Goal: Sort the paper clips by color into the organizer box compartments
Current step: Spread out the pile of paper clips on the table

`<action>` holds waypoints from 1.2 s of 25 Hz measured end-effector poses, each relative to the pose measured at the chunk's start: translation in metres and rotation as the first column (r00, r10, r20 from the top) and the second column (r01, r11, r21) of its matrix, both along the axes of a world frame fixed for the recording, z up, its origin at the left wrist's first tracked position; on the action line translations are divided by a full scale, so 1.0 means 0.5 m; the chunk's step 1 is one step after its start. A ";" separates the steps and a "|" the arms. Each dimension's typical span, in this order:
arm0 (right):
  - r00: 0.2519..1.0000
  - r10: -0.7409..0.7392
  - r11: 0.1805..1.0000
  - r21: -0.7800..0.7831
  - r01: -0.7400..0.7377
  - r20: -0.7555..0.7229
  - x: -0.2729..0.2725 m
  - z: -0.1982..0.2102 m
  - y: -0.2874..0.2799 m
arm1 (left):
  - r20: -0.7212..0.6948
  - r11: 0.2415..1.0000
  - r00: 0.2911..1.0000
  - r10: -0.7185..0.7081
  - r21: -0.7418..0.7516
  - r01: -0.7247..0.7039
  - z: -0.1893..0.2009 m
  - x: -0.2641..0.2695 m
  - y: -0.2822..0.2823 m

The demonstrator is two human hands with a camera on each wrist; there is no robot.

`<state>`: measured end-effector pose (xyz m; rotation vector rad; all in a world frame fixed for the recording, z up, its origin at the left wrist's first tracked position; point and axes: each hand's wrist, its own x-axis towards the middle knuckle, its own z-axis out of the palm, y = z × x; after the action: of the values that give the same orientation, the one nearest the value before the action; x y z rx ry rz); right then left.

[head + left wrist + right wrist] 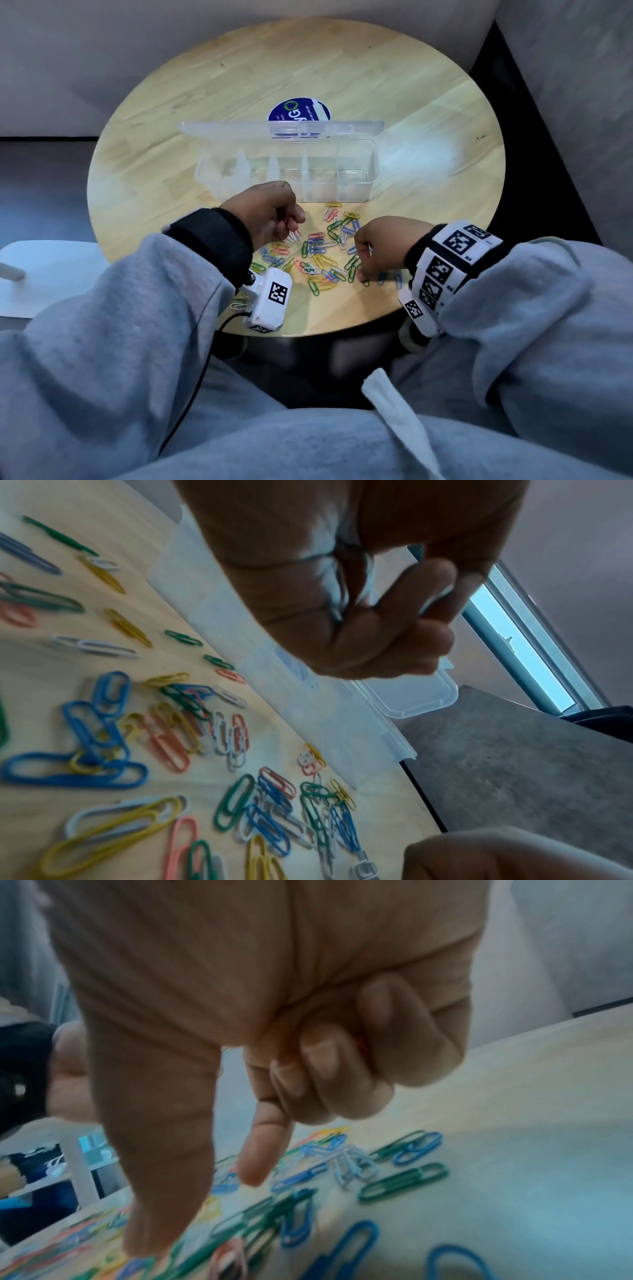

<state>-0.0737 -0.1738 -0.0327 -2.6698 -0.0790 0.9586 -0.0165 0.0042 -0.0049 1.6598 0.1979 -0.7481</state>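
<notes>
Several coloured paper clips [322,253] [171,731] [404,1177] lie scattered on the round wooden table [171,120], in front of a clear organizer box [356,192] [308,710]. The box's lid [239,128] stands open at the back and I see no clips in its compartments. My left hand [291,228] [394,631] hovers over the left of the pile by the box's front wall, fingers curled round white clips; one dangles below [294,236]. My right hand [363,270] [202,1204] is on the right of the pile. Its thumb and forefinger are spread, tips down among green and blue clips. The other fingers are curled in.
A round blue sticker [299,109] lies on the table behind the box. A white side table [51,274] stands low at the left. The table's near edge [325,334] is just under my wrists, with my grey-clad lap below. Dark floor [548,154] borders the right.
</notes>
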 end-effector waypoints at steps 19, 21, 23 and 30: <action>0.750 -0.558 0.373 0.700 0.609 -0.355 0.060 0.010 -0.068 | 0.056 0.322 0.683 -0.729 0.908 0.268 -0.069 0.013 -0.073; 0.753 -0.547 0.362 0.708 0.606 -0.365 0.065 0.012 -0.070 | 0.031 0.315 0.693 -0.720 0.905 0.287 -0.073 0.018 -0.078; 0.749 -0.547 0.338 0.721 0.606 -0.374 0.069 0.020 -0.073 | 0.008 0.335 0.713 -0.702 0.886 0.320 -0.075 0.023 -0.076; 0.730 -0.566 0.297 0.731 0.615 -0.383 0.071 0.041 -0.071 | 0.046 0.572 0.806 -0.590 0.728 0.377 -0.058 0.031 -0.045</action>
<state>-0.0380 -0.2095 -0.0122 -1.5266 0.3760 0.5043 -0.0010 -0.0185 -0.0341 2.6007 -0.2546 -0.8910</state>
